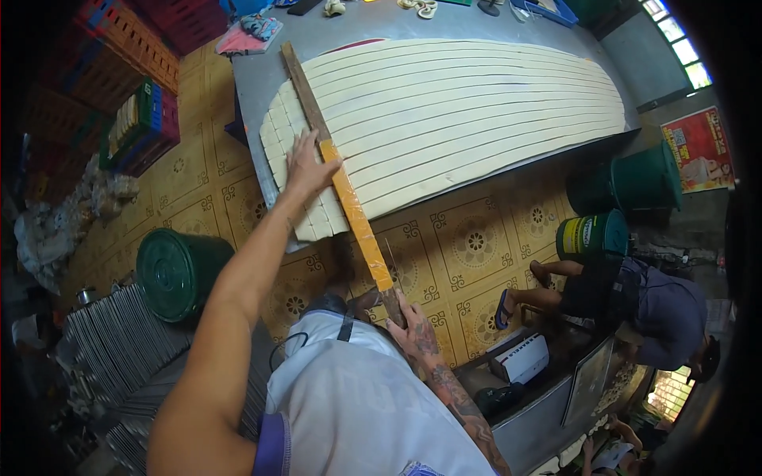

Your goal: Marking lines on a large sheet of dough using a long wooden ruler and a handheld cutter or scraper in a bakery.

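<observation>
A long wooden bar [305, 86], wrapped in orange tape on its nearer half, lies across the pale dough sheet [468, 103], which is cut into long strips, with small squares along its left end. My left hand [312, 165] grips the bar around its middle, thumb over the tape and fingers reaching onto the dough. Below the table's near edge, my right hand [409, 325] is closed at the bar's lower end. A thin blade or rod [390, 250] shows beside the bar above that hand; whether the hand holds it too I cannot tell.
Metal table [250, 87] under the dough; stacked crates [139, 127], green bucket [178, 274] and stacked trays [119, 357] at left. At right, green bins [643, 178], a co-worker [659, 309] bending by a metal counter [556, 420], another person [615, 452] below. Tiled floor [476, 238] between.
</observation>
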Tool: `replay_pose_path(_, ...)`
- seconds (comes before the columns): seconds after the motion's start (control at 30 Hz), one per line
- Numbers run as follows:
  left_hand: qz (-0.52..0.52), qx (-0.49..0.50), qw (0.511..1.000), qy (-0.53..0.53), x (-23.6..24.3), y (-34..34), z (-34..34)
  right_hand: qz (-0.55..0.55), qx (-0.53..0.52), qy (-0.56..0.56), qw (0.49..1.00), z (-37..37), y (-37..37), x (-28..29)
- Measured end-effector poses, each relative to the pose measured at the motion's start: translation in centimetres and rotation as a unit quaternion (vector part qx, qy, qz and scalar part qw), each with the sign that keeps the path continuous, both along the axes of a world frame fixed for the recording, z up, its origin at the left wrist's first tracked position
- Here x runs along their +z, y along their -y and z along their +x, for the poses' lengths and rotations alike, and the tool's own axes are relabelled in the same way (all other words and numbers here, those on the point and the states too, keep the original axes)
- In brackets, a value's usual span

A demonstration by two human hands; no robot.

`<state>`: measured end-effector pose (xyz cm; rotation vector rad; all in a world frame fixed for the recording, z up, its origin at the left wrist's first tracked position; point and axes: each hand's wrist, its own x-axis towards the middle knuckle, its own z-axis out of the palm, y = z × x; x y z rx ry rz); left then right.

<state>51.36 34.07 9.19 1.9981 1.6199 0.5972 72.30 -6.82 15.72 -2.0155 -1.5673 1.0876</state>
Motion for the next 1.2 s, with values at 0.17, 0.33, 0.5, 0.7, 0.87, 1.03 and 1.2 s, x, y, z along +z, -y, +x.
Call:
replay_pose_path(0.17, -0.088, -0.071, 0.984, -0.141, 3.8, -2.9, 0.2, -0.007, -0.006, 0.004, 1.000, 0.1, 0.3, -0.4)
replay_pose_path(0.33, -0.143, -0.113, 0.953, -0.242, 4.4, -3.1, 0.8, 0.040, 0.000, 0.011, 0.999, -0.4, 0.9, -1.6)
replay_pose_path(0.5, -0.153, -0.112, 0.946, -0.262, 4.3, -2.8, 1.4, 0.036, 0.001, 0.014, 0.999, -0.1, 0.8, -2.6)
replay_pose_path(0.7, -0.153, -0.103, 0.949, -0.255, 4.8, -2.6, 1.5, 0.022, 0.013, 0.019, 0.999, 0.3, 0.2, -3.9)
replay_pose_path(0.87, -0.152, -0.094, 0.955, -0.236, 6.0, -2.5, 1.4, 0.097, -0.031, 0.010, 0.995, 0.3, -4.1, -2.1)
replay_pose_path(1.03, -0.152, -0.095, 0.961, -0.209, 6.0, -2.2, 0.8, 0.145, -0.039, -0.040, 0.988, -0.7, -18.9, -1.5)
replay_pose_path(1.2, -0.147, -0.106, 0.966, -0.186, 5.7, -2.2, 0.6, 0.204, 0.079, 0.019, 0.976, -3.6, -39.0, -1.8)
